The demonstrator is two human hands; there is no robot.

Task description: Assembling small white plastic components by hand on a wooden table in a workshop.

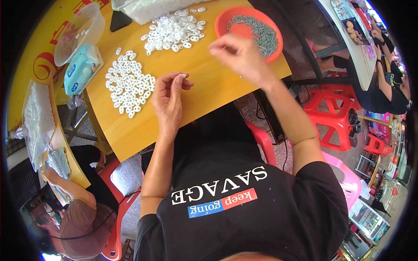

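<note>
My left hand (170, 99) is above the wooden table (209, 98), thumb and fingertips pinched on a small white plastic piece (183, 75). My right hand (244, 58) is raised to the right of it, beside the orange-red basin (220, 21). Its fingertips are drawn together and slightly blurred; whatever is in them cannot be made out. Many small grey screws (267, 37) lie in the basin. Left of my left hand is a spread of white oval pieces with two holes (128, 82). A second heap of similar pieces (174, 31) lies farther back.
A clear tub of white pieces (150, 9) stands at the far edge beside a black flat object (120, 21). A blue-green tissue pack (82, 69) and clear container (80, 35) are at left. Another person (82, 217) sits lower left. Red stools (333, 113) stand at right.
</note>
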